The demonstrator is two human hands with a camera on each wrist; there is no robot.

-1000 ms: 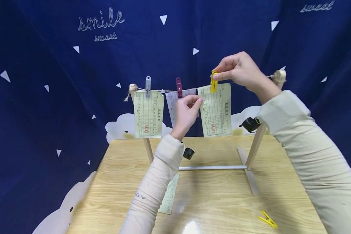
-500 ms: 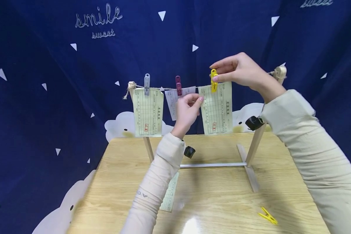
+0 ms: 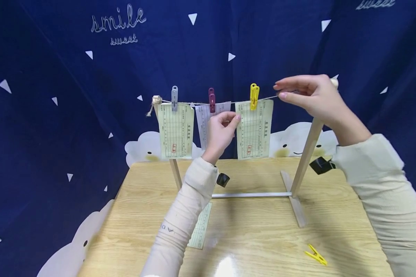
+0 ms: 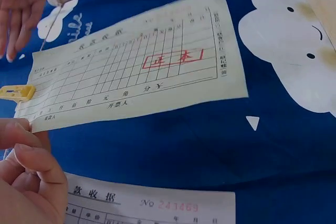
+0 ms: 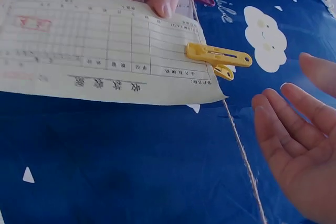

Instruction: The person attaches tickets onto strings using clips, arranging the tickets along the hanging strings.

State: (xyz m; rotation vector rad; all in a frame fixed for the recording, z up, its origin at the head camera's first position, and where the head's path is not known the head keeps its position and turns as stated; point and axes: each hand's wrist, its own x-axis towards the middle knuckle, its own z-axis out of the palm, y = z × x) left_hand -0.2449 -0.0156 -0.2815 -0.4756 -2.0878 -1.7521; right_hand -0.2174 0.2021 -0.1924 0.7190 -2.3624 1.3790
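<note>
A printed receipt slip (image 3: 254,132) with a red stamp hangs from the twine (image 5: 241,153), held there by a yellow clothespin (image 3: 254,97). My left hand (image 3: 221,132) pinches this slip's left edge between thumb and fingers, also plain in the left wrist view. My right hand (image 3: 313,98) is off the clothespin, to its right, with fingers extended and nothing between them. To the left, a purple clothespin (image 3: 212,100) holds a second slip (image 3: 202,123), partly hidden behind my left hand. A grey clothespin (image 3: 174,98) holds a third slip (image 3: 176,132) at the far left.
The twine runs between wooden posts (image 3: 308,156) joined by a low white bar (image 3: 253,195). Another slip (image 3: 201,229) lies on the wooden table (image 3: 256,234), partly under my left forearm. A loose yellow clothespin (image 3: 316,254) lies at the front right. A blue curtain (image 3: 277,38) hangs behind.
My right hand has let go of the yellow clothespin and moved right and slightly down. The clothespin stays on the slip and twine. My left hand keeps its pinch on the slip's edge.
</note>
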